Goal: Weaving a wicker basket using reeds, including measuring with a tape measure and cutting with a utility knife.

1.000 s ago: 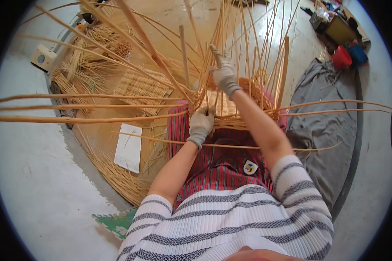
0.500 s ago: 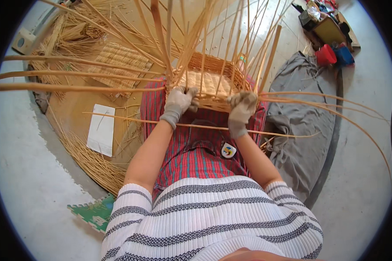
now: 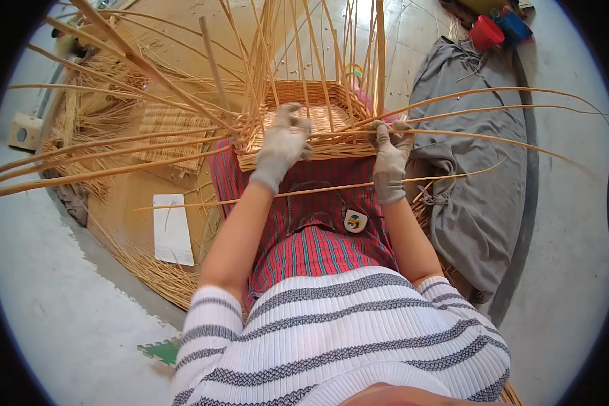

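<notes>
Tan wicker basket (image 3: 311,122), pale grey gloves (image 3: 282,145); red plaid apron (image 3: 318,237), white grey-striped top (image 3: 338,331), grey cloth (image 3: 474,176)

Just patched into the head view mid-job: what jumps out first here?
A half-woven wicker basket sits on the person's lap at upper centre, its long pale stakes fanning up and sideways. Both gloved hands are on its near rim: the left hand on the left part of the rim, the right hand pinching a long rod that sweeps off to the right. A grey cloth lies crumpled on the floor to the right.
</notes>
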`<state>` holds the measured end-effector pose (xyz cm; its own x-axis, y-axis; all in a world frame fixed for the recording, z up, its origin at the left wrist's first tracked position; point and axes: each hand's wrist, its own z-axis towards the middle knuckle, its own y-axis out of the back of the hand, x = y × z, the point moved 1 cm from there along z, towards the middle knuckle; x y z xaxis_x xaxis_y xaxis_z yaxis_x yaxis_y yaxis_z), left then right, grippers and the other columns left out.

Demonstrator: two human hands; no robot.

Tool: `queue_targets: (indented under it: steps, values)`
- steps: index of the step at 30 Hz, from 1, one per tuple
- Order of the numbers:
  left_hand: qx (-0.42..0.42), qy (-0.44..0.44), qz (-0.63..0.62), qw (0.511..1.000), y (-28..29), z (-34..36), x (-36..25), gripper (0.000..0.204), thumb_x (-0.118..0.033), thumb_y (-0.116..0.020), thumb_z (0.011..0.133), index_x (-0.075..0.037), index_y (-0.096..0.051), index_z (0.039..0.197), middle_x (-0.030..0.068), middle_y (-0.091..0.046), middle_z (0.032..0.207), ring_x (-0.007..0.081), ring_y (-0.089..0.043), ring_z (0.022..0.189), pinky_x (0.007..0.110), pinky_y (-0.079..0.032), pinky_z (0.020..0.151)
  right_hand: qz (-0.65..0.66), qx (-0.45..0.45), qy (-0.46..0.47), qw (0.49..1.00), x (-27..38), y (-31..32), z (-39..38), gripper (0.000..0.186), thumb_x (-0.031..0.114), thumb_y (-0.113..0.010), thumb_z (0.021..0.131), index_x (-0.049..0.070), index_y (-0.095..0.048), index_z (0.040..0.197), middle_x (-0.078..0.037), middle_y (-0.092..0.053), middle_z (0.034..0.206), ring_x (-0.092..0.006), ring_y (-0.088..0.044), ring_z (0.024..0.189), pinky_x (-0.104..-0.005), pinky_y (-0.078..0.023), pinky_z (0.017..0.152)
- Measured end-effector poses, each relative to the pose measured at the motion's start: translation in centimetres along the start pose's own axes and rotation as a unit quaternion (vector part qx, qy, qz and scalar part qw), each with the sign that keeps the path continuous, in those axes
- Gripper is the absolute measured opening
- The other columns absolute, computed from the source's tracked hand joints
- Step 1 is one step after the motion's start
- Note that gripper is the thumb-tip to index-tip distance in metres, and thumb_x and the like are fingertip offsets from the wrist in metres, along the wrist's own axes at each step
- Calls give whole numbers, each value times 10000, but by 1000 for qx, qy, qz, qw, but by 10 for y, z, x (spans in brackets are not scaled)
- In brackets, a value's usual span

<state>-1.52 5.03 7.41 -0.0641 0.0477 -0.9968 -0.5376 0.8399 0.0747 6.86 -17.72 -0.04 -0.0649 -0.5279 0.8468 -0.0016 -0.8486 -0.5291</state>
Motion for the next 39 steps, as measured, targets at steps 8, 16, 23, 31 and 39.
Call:
queue_targets:
  steps: [8,16,23,31,39]
  values:
    - [226,291,141,919,-33,33,36,549,-398,-583,990,86,-544,1247,188,-687,963,253,-723,694,342,-614,545,-431,284,316,796,9,-144,78,445,70,-591,958,75,-377,1348,-136,-686,983,-171,-680,825,-288,-560,702]
    - [186,374,71,906,-31,36,29,478,-285,-682,944,81,-537,1214,198,-688,910,273,-719,678,355,-615,510,-117,130,162,971,21,-58,61,186,176,-479,1051,87,-469,1214,-55,-566,761,-172,-615,709,-346,-549,651]
    - [89,84,334,935,-53,61,11,494,-344,-771,864,-23,-581,1188,135,-702,894,196,-669,738,339,-554,710,-127,94,132,979,27,-58,8,181,223,-383,1091,95,-445,1203,-38,-512,719,-172,-543,629,-357,-519,612]
    - [18,-221,60,973,-70,31,-18,208,-89,-580,975,-12,-589,1167,156,-681,892,211,-700,756,327,-579,689,-67,-36,45,996,73,42,51,312,-21,-586,946,131,-398,1143,-115,-702,949,-184,-705,827,-247,-527,601]
    - [206,209,219,931,-128,19,8,389,-373,-468,1033,-23,-584,1157,126,-640,641,231,-623,459,376,-502,432,-568,187,448,664,83,-81,133,610,94,-711,889,137,-402,1415,-121,-649,1152,-131,-629,964,-287,-523,841]
